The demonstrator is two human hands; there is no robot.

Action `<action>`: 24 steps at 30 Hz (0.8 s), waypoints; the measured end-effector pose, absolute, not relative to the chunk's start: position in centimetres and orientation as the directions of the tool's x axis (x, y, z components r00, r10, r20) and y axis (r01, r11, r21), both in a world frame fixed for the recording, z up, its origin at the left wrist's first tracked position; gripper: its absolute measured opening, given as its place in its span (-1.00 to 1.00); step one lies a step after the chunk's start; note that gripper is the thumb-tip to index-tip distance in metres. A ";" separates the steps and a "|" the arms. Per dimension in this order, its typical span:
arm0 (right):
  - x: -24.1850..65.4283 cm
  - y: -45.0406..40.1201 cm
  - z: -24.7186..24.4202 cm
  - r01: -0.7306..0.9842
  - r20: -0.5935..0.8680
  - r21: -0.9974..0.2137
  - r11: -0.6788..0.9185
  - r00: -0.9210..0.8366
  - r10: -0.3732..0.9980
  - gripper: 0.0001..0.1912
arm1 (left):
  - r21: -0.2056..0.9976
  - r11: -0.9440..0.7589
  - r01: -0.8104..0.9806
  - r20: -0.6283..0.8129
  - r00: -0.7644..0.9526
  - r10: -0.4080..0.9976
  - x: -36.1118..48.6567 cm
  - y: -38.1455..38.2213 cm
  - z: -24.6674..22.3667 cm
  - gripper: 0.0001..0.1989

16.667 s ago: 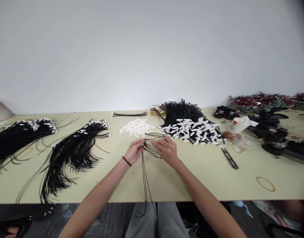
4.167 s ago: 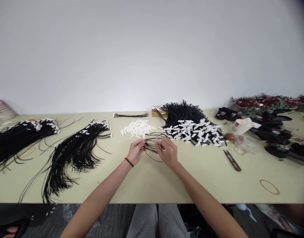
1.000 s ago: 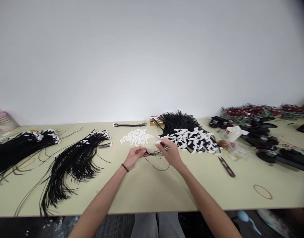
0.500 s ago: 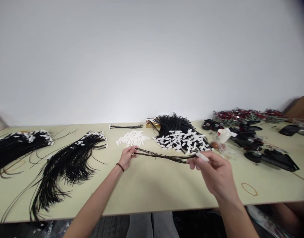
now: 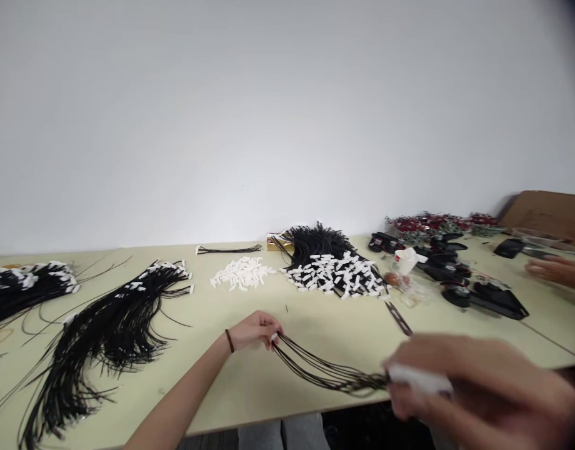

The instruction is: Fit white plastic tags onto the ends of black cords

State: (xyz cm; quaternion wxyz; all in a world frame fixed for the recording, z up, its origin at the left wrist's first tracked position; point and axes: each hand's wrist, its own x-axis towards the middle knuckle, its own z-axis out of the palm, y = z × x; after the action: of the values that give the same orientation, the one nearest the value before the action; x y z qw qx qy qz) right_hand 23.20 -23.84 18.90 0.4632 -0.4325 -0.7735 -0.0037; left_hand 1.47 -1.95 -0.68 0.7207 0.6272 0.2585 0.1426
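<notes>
A bundle of thin black wires [image 5: 327,373] sags between my two hands over the front of the table. My left hand [image 5: 255,330], with a dark band on its wrist, pinches one end of it, where a bit of white shows between the fingertips. Smeared by motion, my right hand [image 5: 479,387] grips the other end by a long white connector [image 5: 419,379] near the table's front edge. Beyond my hands lie a pile of small white connectors [image 5: 244,273] and, to its right, a heap of black wires with white connectors [image 5: 339,274].
Finished-looking black wire bundles [image 5: 114,331] spread over the left side. A dark flat tool [image 5: 399,319] lies by my right hand. Farther right are a paper cup [image 5: 406,259], black plastic parts [image 5: 489,297] and red wire coils [image 5: 428,225]. Another person's hand [image 5: 557,270] reaches in.
Both hands have come nearer the table's front edge, the right one also farther right. The wires, nearly straight before, now sag. The dark flat tool and another person's hand have come into view.
</notes>
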 end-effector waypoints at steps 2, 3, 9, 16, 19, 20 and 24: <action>23.4 -21.9 21.0 0.665 0.641 -0.500 0.555 -0.148 0.754 -0.84 | 0.979 0.143 0.142 -0.193 0.867 0.459 1.4 -2.3 -0.3 -0.63; 23.5 -20.5 22.0 0.650 0.591 -0.549 0.526 -0.143 0.794 -0.80 | 0.981 0.132 0.143 -0.187 0.879 0.438 1.4 -2.4 -0.1 -0.63; 25.5 -6.7 25.2 0.572 0.519 -0.731 0.372 0.114 0.847 -0.77 | 0.988 0.120 0.099 -0.146 0.857 0.495 1.4 -2.3 0.1 -0.65; 32.6 5.7 25.2 0.801 0.771 -0.568 0.189 0.436 0.464 -0.69 | 0.996 0.063 0.055 -0.083 0.755 0.650 1.1 -1.7 -0.1 -0.67; 34.6 7.2 22.0 0.858 0.731 -0.510 0.056 0.398 0.554 -0.59 | 0.997 0.055 0.054 -0.077 0.743 0.665 1.1 -1.6 0.0 -0.68; 34.9 7.4 20.2 0.877 0.667 -0.480 0.001 0.364 0.650 -0.57 | 0.997 0.053 0.054 -0.076 0.745 0.663 1.1 -1.7 0.1 -0.68; 35.3 7.4 11.5 0.902 0.488 -0.427 -0.059 0.285 0.825 -0.69 | 0.996 0.051 0.073 -0.088 0.756 0.648 1.1 -1.9 0.3 -0.68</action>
State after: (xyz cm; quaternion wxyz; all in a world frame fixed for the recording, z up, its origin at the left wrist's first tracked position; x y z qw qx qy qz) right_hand 35.30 7.44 11.51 0.3409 -0.7254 -0.5954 -0.0565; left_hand 1.13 -1.87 0.28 0.6706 0.6546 0.2752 0.2145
